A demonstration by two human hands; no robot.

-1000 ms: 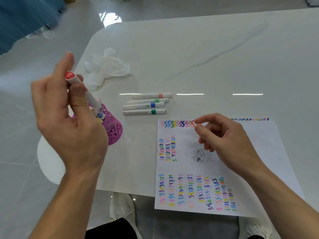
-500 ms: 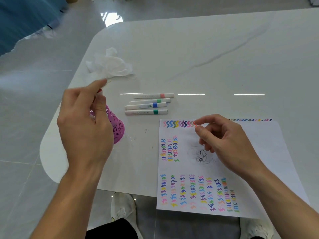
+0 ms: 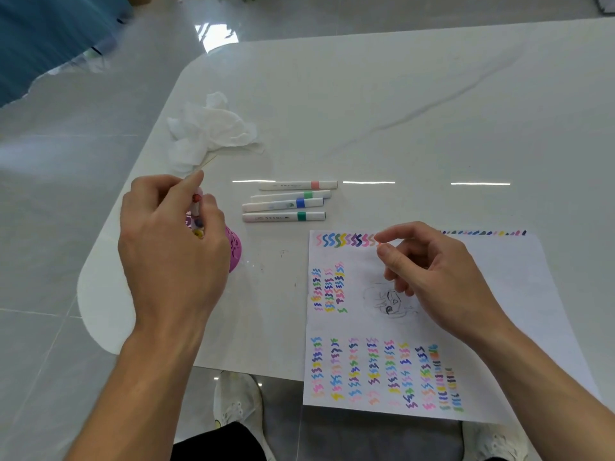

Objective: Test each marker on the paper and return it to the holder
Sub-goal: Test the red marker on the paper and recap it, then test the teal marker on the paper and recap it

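Over the pink holder (image 3: 234, 247), my left hand (image 3: 169, 247) has come down; fingers (image 3: 189, 183) pinch the red-capped marker (image 3: 197, 201), nearly home, I judge. My right hand (image 3: 439, 277) hangs loosely curled, empty, above the paper (image 3: 499, 327).

The left hand (image 3: 173, 254) is raised with its back to the camera, forearm reaching up from below, thumb and forefinger seemingly pinching a red-capped marker (image 3: 197, 198). The right hand (image 3: 442, 277) is palm-down, fingers loosely curled, forefinger extended, holding nothing

White marbled table (image 3: 399, 94) with scribbled paper (image 3: 359, 327), four loose markers (image 3: 286, 204), pink holder (image 3: 234, 247), crumpled tissue (image 3: 209, 128).
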